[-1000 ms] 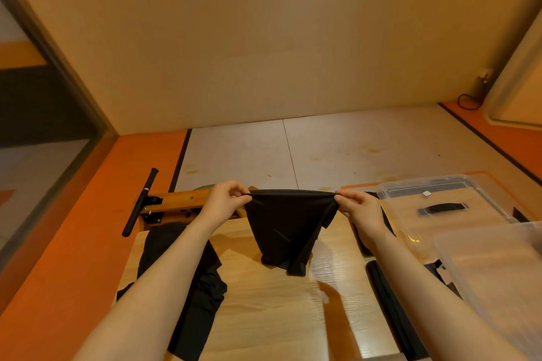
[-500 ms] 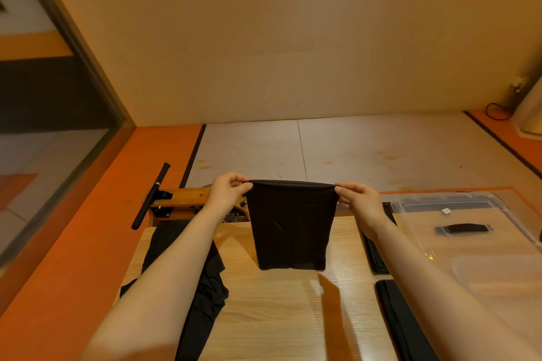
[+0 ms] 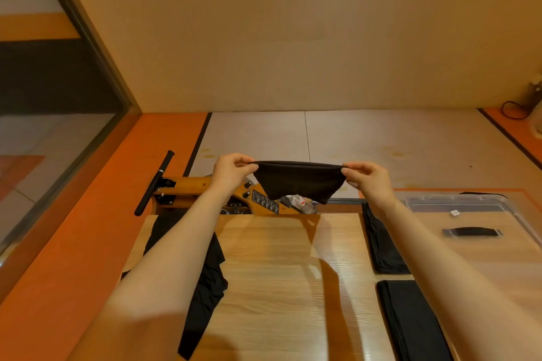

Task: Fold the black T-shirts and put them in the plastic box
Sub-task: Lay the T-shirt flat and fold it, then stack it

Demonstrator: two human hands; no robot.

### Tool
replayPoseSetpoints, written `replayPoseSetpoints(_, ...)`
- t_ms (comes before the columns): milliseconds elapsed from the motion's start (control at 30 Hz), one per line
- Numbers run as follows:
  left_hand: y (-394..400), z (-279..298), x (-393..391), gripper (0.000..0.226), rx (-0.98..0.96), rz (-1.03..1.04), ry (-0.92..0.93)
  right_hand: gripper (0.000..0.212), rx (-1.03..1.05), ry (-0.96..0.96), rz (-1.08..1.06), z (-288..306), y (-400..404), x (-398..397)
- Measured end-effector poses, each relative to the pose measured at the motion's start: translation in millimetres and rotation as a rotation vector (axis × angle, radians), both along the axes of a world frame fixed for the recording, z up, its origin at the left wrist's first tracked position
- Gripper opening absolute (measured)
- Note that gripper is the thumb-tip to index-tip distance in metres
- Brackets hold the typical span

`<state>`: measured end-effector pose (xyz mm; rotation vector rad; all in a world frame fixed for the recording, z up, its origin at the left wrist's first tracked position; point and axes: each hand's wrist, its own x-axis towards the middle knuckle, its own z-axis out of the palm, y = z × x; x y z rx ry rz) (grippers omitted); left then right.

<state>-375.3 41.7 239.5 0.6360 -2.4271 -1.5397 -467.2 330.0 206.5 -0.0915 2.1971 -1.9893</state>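
A black T-shirt hangs in the air beyond the far edge of the wooden table, stretched between both hands. My left hand pinches its left top corner and my right hand pinches its right top corner. An unfolded black shirt lies crumpled on the table's left side, partly under my left forearm. Two folded black shirts lie at the right, one farther and one nearer. The clear plastic box stands on the right.
A wooden machine with a black handle bar stands behind the table. A black strap-like piece shows through the box. An orange floor strip runs along the left, beside a glass partition.
Both hands have lifted the shirt higher and away from the table. Its lower part has swung up and forward, so it now looks short instead of hanging down flat.
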Motion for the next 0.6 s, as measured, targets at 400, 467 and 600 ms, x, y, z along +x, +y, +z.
replayPoseSetpoints(400, 44, -187, 145, 0.004, 0.153, -0.109, -0.461, 0.010, 0.300, -0.317, 0.051, -161, 52, 156)
replayPoseSetpoints(467, 47, -207, 164, 0.006, 0.157, -0.145, -0.492, 0.007, 0.326, -0.353, 0.055, -178, 57, 177)
replayPoseSetpoints(600, 51, -231, 189, 0.008, 0.120, -0.192, -0.552, 0.006, 0.394, -0.388, 0.036, -204, 64, 211)
